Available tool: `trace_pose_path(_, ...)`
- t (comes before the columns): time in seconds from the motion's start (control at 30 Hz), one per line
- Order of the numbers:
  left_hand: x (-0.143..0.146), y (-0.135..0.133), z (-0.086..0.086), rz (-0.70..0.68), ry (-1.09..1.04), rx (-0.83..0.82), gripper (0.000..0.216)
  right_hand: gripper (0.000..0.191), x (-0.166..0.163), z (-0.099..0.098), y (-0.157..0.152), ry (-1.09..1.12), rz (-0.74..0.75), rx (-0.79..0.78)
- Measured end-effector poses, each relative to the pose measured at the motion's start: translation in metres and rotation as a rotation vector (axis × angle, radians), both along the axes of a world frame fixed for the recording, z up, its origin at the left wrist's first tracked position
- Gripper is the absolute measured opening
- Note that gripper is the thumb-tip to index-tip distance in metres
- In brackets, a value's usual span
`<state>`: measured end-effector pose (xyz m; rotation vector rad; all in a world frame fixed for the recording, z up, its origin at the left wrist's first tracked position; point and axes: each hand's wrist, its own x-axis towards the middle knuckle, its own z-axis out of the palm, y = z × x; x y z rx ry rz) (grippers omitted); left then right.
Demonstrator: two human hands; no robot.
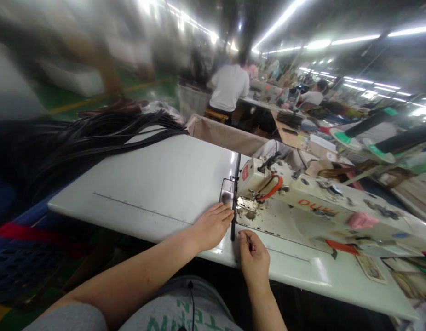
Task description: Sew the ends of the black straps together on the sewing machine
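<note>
A narrow black strip (233,226) runs front to back across the pale table, passing beside the needle area of a sewing machine (285,191). Flat on the tabletop lies my left hand (215,225), its fingers stretched out and the tips at the strip's left side. My right hand (255,257) is just right of the strip's near end, with curled fingers closed round a small dark object that I cannot make out. The machine's presser area is partly hidden by its head.
A bundle of long black strips (137,133) hangs over the table's (158,174) left rear edge. Behind stands a fabric-lined bin (223,135). Thread cones (371,124) rise at right. A person in a white shirt (230,85) sits farther back.
</note>
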<state>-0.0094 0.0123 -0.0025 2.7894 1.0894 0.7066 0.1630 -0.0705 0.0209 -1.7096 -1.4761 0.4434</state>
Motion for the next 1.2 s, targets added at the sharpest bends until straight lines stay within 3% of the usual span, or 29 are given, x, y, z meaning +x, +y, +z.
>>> trace_pose_path(0.17,-0.004,0.001,-0.001,-0.046,0.016,-0.022,0.043,0.046,-0.001,-0.001,-0.002,-0.005,-0.005,0.004)
trace_pose_path(0.47,-0.002,0.001,-0.002,0.011,0.036,-0.006,0.044,0.038,0.001,-0.003,-0.002,0.018,0.015,0.0)
trace_pose_path(0.73,0.004,0.021,-0.008,0.031,0.041,-0.051,0.043,0.031,0.0,-0.006,-0.002,0.031,0.037,0.019)
trace_pose_path(1.2,0.01,0.035,0.009,0.095,0.1,-0.112,0.037,0.018,0.004,-0.017,-0.003,0.018,0.078,0.093)
